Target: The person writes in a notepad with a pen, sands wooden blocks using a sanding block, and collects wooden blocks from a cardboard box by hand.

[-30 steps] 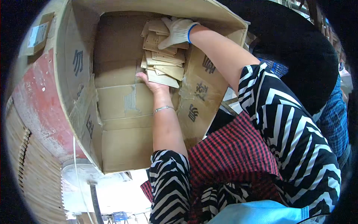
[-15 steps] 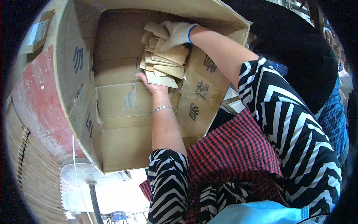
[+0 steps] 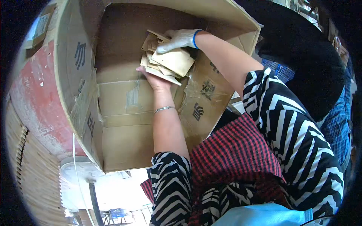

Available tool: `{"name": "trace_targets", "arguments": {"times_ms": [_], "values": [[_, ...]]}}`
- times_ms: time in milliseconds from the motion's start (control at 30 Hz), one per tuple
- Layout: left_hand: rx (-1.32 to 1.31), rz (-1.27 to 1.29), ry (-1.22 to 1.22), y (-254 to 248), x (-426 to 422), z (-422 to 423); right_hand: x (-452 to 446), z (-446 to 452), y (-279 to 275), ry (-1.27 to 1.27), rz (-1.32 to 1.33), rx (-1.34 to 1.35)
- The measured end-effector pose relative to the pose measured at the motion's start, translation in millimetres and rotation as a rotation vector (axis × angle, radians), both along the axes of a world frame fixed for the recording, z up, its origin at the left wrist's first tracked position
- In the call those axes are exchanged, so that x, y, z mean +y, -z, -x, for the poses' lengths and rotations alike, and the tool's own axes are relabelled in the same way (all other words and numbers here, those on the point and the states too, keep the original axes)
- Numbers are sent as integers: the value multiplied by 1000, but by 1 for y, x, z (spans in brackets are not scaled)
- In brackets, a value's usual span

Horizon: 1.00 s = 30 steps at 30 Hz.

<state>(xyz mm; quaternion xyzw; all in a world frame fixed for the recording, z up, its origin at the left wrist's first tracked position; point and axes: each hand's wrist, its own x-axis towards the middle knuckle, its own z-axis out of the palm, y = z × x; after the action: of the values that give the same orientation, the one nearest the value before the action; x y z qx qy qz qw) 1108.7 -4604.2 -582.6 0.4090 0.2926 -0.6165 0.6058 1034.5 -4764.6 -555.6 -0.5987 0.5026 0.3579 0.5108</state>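
Deep inside a cardboard box [image 3: 126, 141] lies a loose stack of thin, pale wooden boards [image 3: 173, 62], some with small holes near their corners. My left hand [image 3: 155, 80], bare and with a bracelet at the wrist, holds the near side of the stack, its thumb showing at the left and its other fingers hidden beneath. My right hand [image 3: 178, 40], in a white glove with a blue cuff, grips the far boards from above. Between the two hands the boards sit at uneven angles, the upper one tilted.
Printed flaps and walls of the box surround both forearms. A red, worn surface [image 3: 39, 98] and corrugated material [image 3: 36, 173] are at the left. A white cord [image 3: 77, 169] hangs beside the box. At the right are a large black shape [image 3: 301, 49] and a person in blue plaid [image 3: 337, 128].
My right hand has drawn the far boards closer and tilted them, bunching the stack more tightly. My left hand has shifted slightly up against the near boards.
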Motion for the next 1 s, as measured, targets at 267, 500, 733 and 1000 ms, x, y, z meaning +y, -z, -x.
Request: {"name": "trace_targets", "arguments": {"times_ms": [267,500,733,1000], "values": [[-68,-31,78,-5,13,-12,11,-1,9,38,-94,-43],[74,-32,-1,1,25,-23,24,-3,5,281,-246,-92],[10,-142,8,-24,22,-34,40,-10,-18,331,-306,-136],[-241,-52,191,-57,40,-60,52,-21,-62,406,-242,-211]]}}
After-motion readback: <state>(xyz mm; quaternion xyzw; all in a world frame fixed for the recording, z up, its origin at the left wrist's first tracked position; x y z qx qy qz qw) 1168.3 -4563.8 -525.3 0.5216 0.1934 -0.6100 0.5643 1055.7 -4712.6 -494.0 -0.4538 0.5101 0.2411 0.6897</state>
